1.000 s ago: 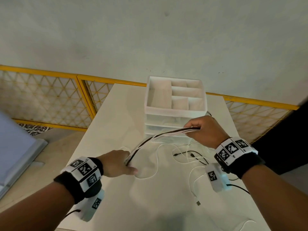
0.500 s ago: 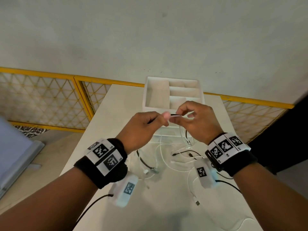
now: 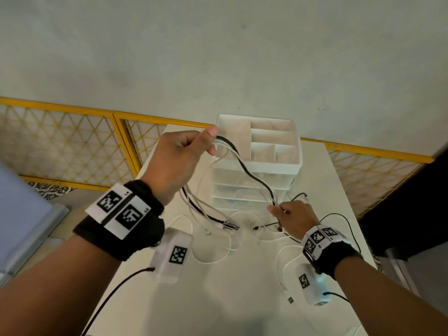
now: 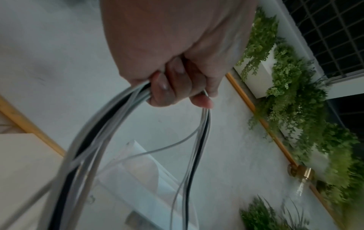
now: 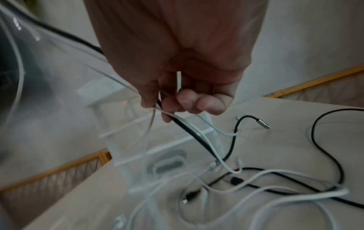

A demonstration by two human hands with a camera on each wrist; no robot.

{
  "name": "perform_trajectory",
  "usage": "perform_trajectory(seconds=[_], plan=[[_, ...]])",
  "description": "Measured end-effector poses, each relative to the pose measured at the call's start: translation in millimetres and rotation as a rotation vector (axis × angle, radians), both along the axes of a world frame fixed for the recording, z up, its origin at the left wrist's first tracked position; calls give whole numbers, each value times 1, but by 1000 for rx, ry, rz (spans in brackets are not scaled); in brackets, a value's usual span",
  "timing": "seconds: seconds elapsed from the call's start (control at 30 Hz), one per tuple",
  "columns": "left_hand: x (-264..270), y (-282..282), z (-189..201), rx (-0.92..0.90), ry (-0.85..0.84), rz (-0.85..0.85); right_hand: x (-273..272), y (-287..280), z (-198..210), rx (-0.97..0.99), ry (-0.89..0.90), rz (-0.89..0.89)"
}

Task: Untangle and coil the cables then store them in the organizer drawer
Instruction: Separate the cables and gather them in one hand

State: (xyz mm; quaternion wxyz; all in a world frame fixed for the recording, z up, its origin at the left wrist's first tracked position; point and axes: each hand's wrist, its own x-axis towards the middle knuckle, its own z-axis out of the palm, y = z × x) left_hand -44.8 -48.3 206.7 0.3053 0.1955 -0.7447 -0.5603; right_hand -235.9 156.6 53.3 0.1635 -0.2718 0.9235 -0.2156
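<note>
My left hand (image 3: 184, 154) is raised in front of the organizer (image 3: 260, 163) and grips a bundle of white and black cables (image 3: 244, 166); the left wrist view shows its fingers (image 4: 173, 87) curled round the looped strands (image 4: 110, 124). The bundle sags down to my right hand (image 3: 288, 214), low by the organizer's base, which pinches the strands (image 5: 177, 121) between thumb and fingers. Connector ends (image 3: 230, 225) dangle below the left hand. More loose black and white cables (image 5: 275, 186) lie tangled on the white table (image 3: 218, 299).
The white organizer has an open divided top tray (image 3: 274, 141) and clear drawers (image 3: 244, 190) below, all appearing pushed in. A yellow mesh fence (image 3: 72, 146) runs behind the table. A loose USB plug (image 3: 290, 299) lies near the right wrist. Plants (image 4: 295, 93) hang on the wall.
The hands, close together half a second ago, have drawn apart: the left rose up and left with the bundle, the right dropped toward the table, stretching the cables between them.
</note>
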Motion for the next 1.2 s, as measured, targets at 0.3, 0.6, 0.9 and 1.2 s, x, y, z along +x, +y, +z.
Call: perform_trajectory(seconds=[0.3,0.6,0.9,1.2], plan=[[13,-18,-15,-52,-248,15,-19,-2,93,-577,277,-206],[8,-33,-5,107,-45,119,1,25,23,153,157,-198],[9,-26,5,83,-64,-42,12,22,19,123,-108,170],[8,4,3,-55,-183,-223,75,-67,122,-864,-121,344]])
